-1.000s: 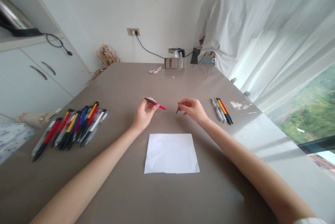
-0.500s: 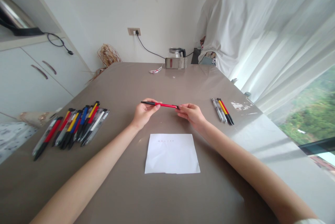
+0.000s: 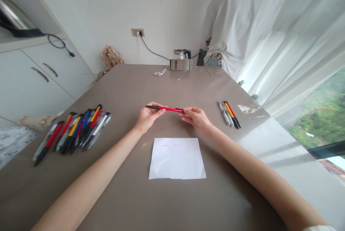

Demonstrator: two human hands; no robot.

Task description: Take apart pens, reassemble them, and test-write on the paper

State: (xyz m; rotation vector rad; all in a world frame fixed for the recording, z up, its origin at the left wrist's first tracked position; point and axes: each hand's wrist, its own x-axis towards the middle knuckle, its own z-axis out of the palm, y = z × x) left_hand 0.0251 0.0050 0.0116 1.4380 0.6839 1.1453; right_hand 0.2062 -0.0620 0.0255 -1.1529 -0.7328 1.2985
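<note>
A red and black pen (image 3: pixel 171 109) lies level in the air above the table, held between my two hands. My left hand (image 3: pixel 147 117) pinches it near the middle, with the black tip end pointing left. At the red end, the fingers of my right hand (image 3: pixel 196 116) are closed on it. Below the hands rests a white sheet of paper (image 3: pixel 177 161) with a short faint line of writing near its top. Several pens (image 3: pixel 78 130) in mixed colours lie heaped to the left. To the right is a smaller row of pens (image 3: pixel 229 114), clear, yellow and red.
At the far end of the brown table (image 3: pixel 129 83) a phone (image 3: pixel 180 65) stands in front of a glass kettle (image 3: pixel 181 54). A small patterned item (image 3: pixel 160 72) lies beside it. A person in a white top (image 3: pixel 239 26) stands at the far right, near the curtain (image 3: pixel 302 36).
The pen has turned slightly about its length, so its clip now shows on top by my right fingers. Both hands have stayed nearly in place.
</note>
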